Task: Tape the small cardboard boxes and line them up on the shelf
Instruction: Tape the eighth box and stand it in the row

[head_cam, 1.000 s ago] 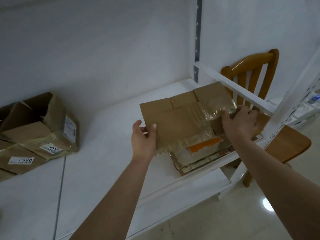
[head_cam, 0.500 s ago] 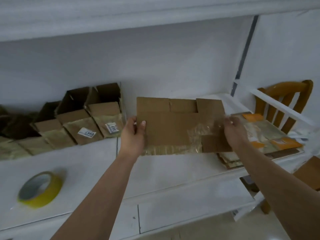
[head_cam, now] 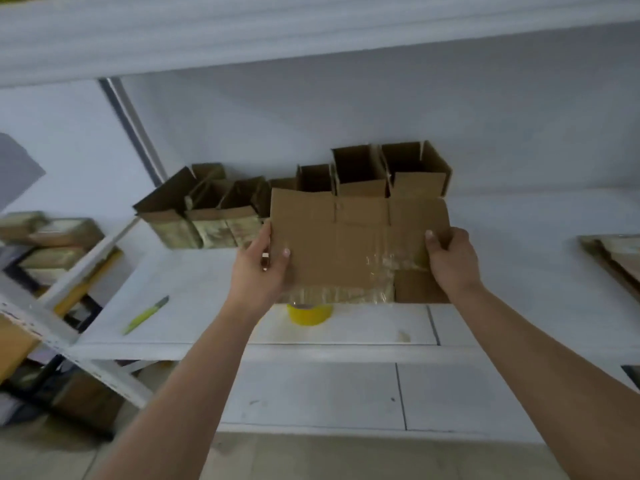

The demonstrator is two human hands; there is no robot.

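Note:
I hold a flattened brown cardboard box (head_cam: 346, 244), with clear tape stuck on its lower right, above the white shelf (head_cam: 194, 292). My left hand (head_cam: 258, 268) grips its left edge, thumb on the front. My right hand (head_cam: 450, 258) grips its right edge. Behind it, a row of several small open-topped cardboard boxes (head_cam: 360, 168) stands against the back wall, their lower parts wrapped in tape. A yellow tape roll (head_cam: 310, 313) lies on the shelf, partly hidden under the flattened box.
A yellow-green utility knife (head_cam: 145, 315) lies on the shelf at the left. A stack of flattened boxes (head_cam: 613, 258) sits at the far right. More taped boxes (head_cam: 52, 237) rest on a neighbouring rack at the left. An upper shelf (head_cam: 311, 39) overhangs.
I have carried the flattened box leftwards from the stack by the chair to in front of the row of open boxes. The view swung left; the chair is out of sight.

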